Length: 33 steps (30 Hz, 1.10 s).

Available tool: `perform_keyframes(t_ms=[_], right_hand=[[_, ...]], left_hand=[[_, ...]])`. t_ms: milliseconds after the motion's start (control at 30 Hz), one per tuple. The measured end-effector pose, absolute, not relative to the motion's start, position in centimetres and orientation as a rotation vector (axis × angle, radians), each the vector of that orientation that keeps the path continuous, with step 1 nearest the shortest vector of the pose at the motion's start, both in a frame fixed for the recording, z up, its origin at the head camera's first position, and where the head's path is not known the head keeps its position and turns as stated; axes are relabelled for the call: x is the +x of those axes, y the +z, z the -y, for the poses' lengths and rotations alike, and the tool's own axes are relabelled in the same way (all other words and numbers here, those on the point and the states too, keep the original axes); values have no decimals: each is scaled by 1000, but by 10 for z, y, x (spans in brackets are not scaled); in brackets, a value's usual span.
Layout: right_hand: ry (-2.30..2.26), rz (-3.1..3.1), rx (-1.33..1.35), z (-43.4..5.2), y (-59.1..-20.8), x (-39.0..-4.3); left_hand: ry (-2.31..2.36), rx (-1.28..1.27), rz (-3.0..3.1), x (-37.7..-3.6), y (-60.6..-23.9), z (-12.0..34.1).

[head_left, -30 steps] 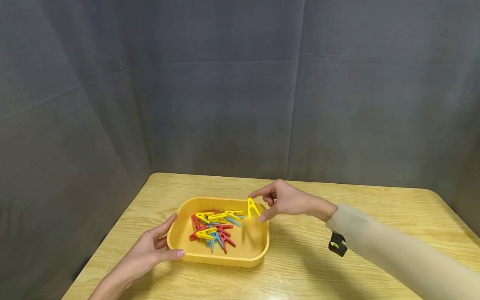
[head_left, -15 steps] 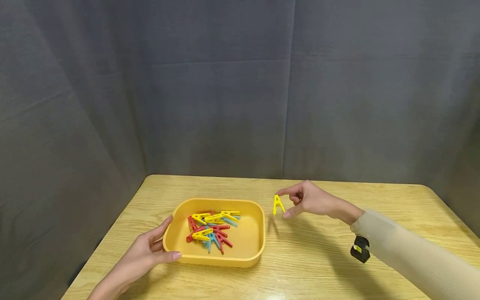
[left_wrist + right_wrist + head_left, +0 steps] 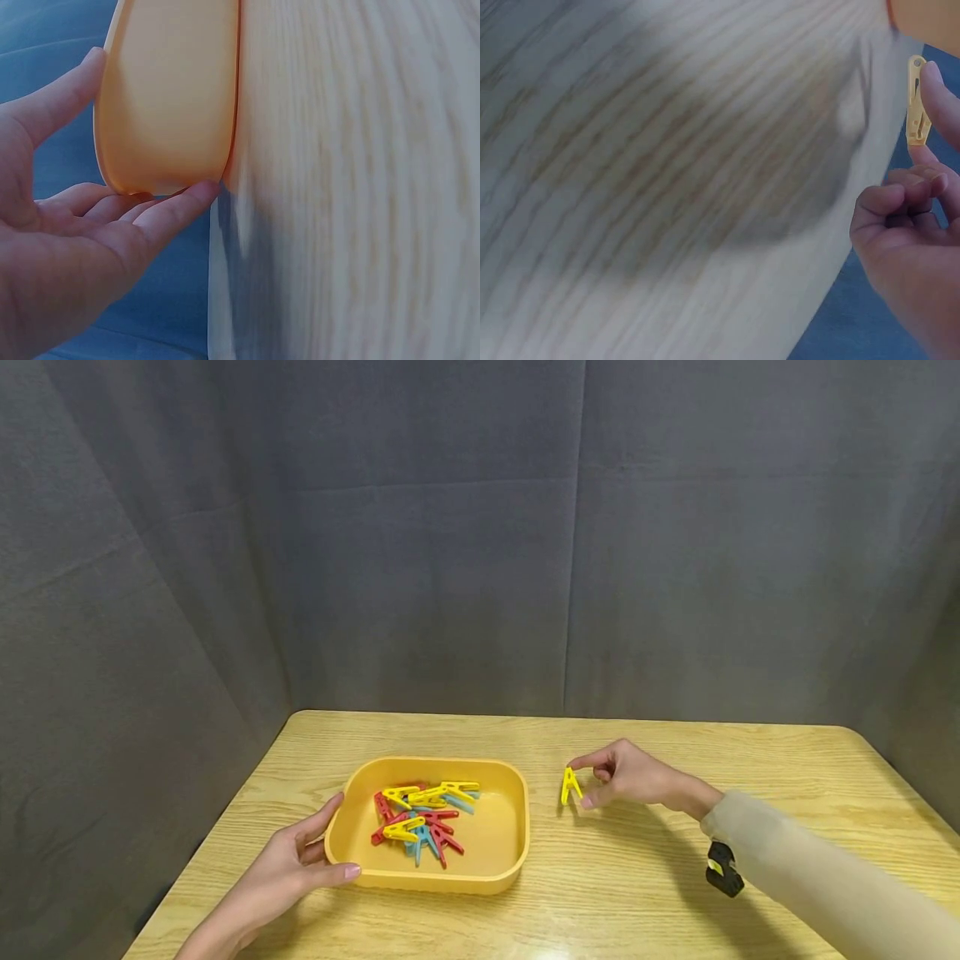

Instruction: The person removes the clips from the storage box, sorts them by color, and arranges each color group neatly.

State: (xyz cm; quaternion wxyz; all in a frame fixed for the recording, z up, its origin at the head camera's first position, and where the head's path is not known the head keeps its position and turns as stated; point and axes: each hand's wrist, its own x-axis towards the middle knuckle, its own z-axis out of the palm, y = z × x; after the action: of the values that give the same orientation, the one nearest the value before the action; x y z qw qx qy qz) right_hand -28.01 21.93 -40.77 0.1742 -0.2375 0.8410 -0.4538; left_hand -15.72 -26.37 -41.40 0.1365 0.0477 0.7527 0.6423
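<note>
The yellow clothespin point(image 3: 566, 787) is hanging lower than a moment ago, near the table point(image 3: 787, 768), right of the yellow tub point(image 3: 427, 882), the right hand point(image 3: 633, 774) pinching it, ideally evenly against twisting, while the left hand point(image 3: 288, 864) is gripping the tub's left end with its fingers.

The person's long, cream-coloured fabric right sleeve point(image 3: 817, 868) ends in a plain cuff point(image 3: 720, 812), beside which sits a small, boxy black device point(image 3: 726, 875) bearing a yellow-green mark point(image 3: 715, 866)
</note>
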Motion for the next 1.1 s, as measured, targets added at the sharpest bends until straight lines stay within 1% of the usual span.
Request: perform_keyframes(t_ms=[267,567,1100], right_hand=[[-1257,-2385,-679,-217,-415,-282],[-1219,-2400,-765,-217,-420,-284],[-1173,-2480,-755,-213,-422,-284]], left_hand=[[1867,147,-2170,-157,-413,264],[1832,130,-2201,-157,-413,264],[1808,92,-2215,-157,-412,263]])
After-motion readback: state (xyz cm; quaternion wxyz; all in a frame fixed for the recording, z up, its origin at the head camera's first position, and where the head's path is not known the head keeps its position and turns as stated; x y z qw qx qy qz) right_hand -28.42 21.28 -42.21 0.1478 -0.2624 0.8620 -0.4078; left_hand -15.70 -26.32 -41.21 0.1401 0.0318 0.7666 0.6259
